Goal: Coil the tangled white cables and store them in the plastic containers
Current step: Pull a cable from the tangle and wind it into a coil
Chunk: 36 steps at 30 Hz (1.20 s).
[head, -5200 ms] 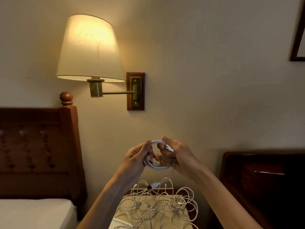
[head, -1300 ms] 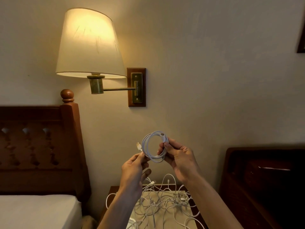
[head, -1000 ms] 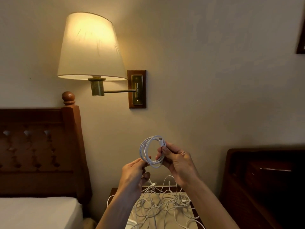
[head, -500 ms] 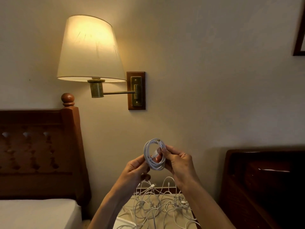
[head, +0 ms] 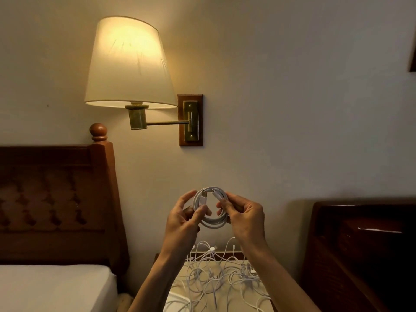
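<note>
Both hands raised in front of the wall, above the bedside table. Left hand (head: 183, 218): thumb and curled fingers pinching the left side of the coiled white cable (head: 211, 208). Right hand (head: 244, 216): thumb and fingers pinching the right side of the same coil. Coil held upright in several round loops between the two hands, clear of everything below. Two connector ends visible at the top of the coil, one white plug (head: 203, 195) on the left, a second plug (head: 216, 194) on the right, tips near each other.

Directly below, on the bedside table (head: 231, 254): tangled white cables (head: 216, 273) spread loosely across the pale top, strands crossing from the rear edge toward the front. At the front left corner, partly cut off by the frame edge, a pale rounded object (head: 177, 302); identity not determinable.

Left of the table: wooden headboard (head: 56, 199) with a round finial, and a white mattress (head: 51, 287). Above: lit wall lamp (head: 128, 61) on a brass arm, fixed to a wooden wall plate (head: 191, 120). Right of the table: dark wooden furniture (head: 360, 244).
</note>
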### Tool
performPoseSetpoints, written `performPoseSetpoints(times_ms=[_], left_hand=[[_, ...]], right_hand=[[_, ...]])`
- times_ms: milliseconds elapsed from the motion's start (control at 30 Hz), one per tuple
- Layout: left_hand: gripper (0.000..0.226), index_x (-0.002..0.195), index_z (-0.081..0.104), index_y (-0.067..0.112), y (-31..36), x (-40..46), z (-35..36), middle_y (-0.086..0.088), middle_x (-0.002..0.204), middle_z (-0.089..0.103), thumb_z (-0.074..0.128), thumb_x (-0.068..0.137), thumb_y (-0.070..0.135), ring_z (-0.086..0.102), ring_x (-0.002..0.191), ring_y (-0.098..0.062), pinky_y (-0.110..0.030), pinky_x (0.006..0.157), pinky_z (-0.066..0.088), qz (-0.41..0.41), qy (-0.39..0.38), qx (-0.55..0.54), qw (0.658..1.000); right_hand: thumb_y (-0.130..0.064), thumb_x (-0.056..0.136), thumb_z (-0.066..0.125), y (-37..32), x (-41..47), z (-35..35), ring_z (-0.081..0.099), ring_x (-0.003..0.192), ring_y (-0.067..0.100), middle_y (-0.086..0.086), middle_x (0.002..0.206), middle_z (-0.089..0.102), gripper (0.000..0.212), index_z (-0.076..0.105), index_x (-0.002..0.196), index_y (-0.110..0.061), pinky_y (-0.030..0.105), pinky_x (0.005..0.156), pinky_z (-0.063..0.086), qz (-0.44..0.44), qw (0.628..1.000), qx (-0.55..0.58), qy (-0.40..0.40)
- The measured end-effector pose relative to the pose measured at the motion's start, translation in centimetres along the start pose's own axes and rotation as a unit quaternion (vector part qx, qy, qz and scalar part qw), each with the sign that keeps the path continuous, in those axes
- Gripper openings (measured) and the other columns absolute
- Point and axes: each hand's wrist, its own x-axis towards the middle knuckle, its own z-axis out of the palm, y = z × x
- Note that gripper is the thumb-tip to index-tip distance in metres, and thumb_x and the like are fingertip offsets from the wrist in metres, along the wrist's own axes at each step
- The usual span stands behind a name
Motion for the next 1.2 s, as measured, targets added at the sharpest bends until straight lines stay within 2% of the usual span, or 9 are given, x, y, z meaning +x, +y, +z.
performPoseSetpoints(times_ms=[100,167,300,400,567,733,867,1000,1200], left_hand=[[0.06,0.129,0.035,0.036,-0.5,0.0,-0.1,-0.023,0.075,0.067,0.068,0.087,0.009,0.063,0.056,-0.019,-0.024,0.057,0.055,0.048,0.022,0.049,0.997],[0.054,0.125,0.039,0.033,-0.6,0.1,-0.1,-0.017,0.068,0.066,0.072,0.085,0.019,0.065,0.055,-0.022,-0.025,0.055,0.057,0.112,0.049,0.137,0.983],[0.03,0.118,0.056,0.021,-1.1,0.6,-0.2,-0.001,0.077,0.075,0.062,0.09,0.031,0.068,0.057,-0.002,-0.01,0.05,0.052,0.231,0.114,0.314,0.914],[0.029,0.109,0.065,0.013,-1.7,0.6,-0.5,0.002,0.079,0.075,0.066,0.086,0.03,0.07,0.06,-0.006,-0.001,0.057,0.044,0.273,0.131,0.385,0.872],[0.028,0.096,0.064,0.013,-1.8,0.8,-0.8,0.004,0.074,0.072,0.069,0.082,0.037,0.068,0.061,-0.006,-0.009,0.055,0.048,0.287,0.142,0.392,0.863],[0.026,0.094,0.055,0.016,-1.7,1.3,-1.1,0.006,0.08,0.07,0.066,0.084,0.037,0.068,0.064,-0.002,-0.022,0.049,0.055,0.211,0.117,0.265,0.933],[0.035,0.093,0.051,0.006,-2.3,1.2,-1.9,-0.014,0.088,0.07,0.065,0.082,0.036,0.071,0.082,-0.02,-0.027,0.06,0.059,0.053,0.069,0.102,0.991],[0.026,0.091,0.045,0.002,-2.4,0.5,-1.7,-0.021,0.09,0.073,0.063,0.085,0.02,0.072,0.085,-0.034,-0.037,0.062,0.061,-0.053,-0.003,-0.052,0.997],[0.03,0.11,0.05,0.006,-3.4,0.4,-2.8,-0.03,0.107,0.066,0.064,0.084,0.009,0.064,0.1,-0.037,-0.038,0.079,0.05,-0.107,-0.113,-0.044,0.987]], right_hand=[[-0.012,0.086,0.069,0.2,-0.3,0.1,0.071,0.072,0.009,-0.007,0.079,0.074,0.029,0.07,0.115,-0.01,0.022,0.066,0.059,-0.044,0.998,-0.038,0.004],[-0.012,0.086,0.07,0.2,-0.5,0.4,0.071,0.071,0.008,-0.011,0.077,0.073,0.028,0.071,0.113,-0.011,0.018,0.064,0.058,-0.068,0.996,-0.056,0.002],[-0.014,0.086,0.07,0.3,-0.4,0.5,0.07,0.069,0.007,-0.011,0.076,0.073,0.026,0.071,0.112,-0.014,0.015,0.064,0.056,-0.094,0.993,-0.071,0.005],[-0.013,0.086,0.07,0.8,-0.1,0.2,0.07,0.068,0.008,-0.011,0.076,0.073,0.026,0.071,0.112,-0.013,0.016,0.063,0.056,-0.098,0.991,-0.085,0.01],[-0.012,0.086,0.07,1.4,-0.1,-0.2,0.069,0.068,0.003,-0.013,0.077,0.072,0.029,0.069,0.115,-0.008,0.013,0.062,0.055,-0.11,0.988,-0.11,0.012],[-0.011,0.087,0.069,1.6,-0.2,-0.7,0.069,0.068,0.006,-0.011,0.077,0.072,0.03,0.067,0.117,-0.011,0.016,0.063,0.056,-0.104,0.987,-0.118,-0.028],[-0.008,0.088,0.067,2.1,-0.3,-1.2,0.07,0.07,0.012,-0.009,0.077,0.073,0.03,0.067,0.114,-0.023,0.024,0.065,0.06,-0.075,0.992,-0.096,-0.046],[-0.008,0.091,0.064,2.3,-0.5,-1.5,0.07,0.073,0.014,-0.005,0.078,0.074,0.027,0.069,0.107,-0.029,0.026,0.067,0.06,-0.04,0.996,-0.063,-0.051],[-0.007,0.096,0.053,1.6,-0.3,-1.2,0.053,0.064,0.012,0.002,0.077,0.064,0.022,0.073,0.101,-0.016,0.022,0.06,0.049,0.123,0.982,0.103,-0.103]])
